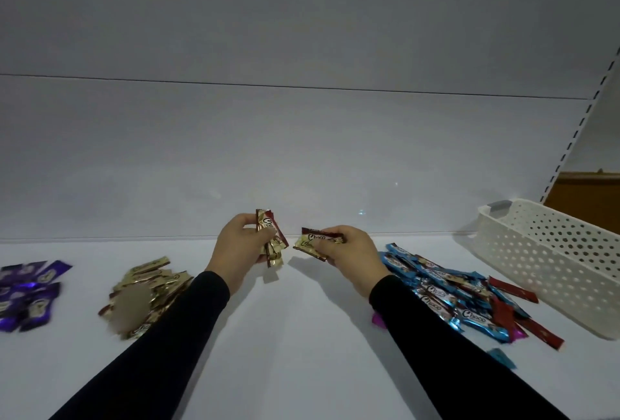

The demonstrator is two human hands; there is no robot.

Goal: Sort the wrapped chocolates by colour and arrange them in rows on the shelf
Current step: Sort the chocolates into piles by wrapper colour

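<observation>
At frame centre, left hand [239, 249] grips a small bunch of gold chocolates [272, 241], held upright above the shelf [302, 335]. Right hand [349, 253] pinches two gold/brown chocolates [317, 242], lying approx. flat. The hands are near each other, not touching. Lower left: purple pile [28, 290] at frame edge, gold pile [147, 293] beside left sleeve. Lower right: blue pile [446, 292] mixed w/ red chocolates [513, 288], next to white perforated basket [550, 262]

We see glossy foil wrappers [446, 295] catching light, a matt white shelf [302, 335] that looks smooth, a perforated plastic basket [550, 262], and matt black sleeves [174, 335], probably cloth.
</observation>
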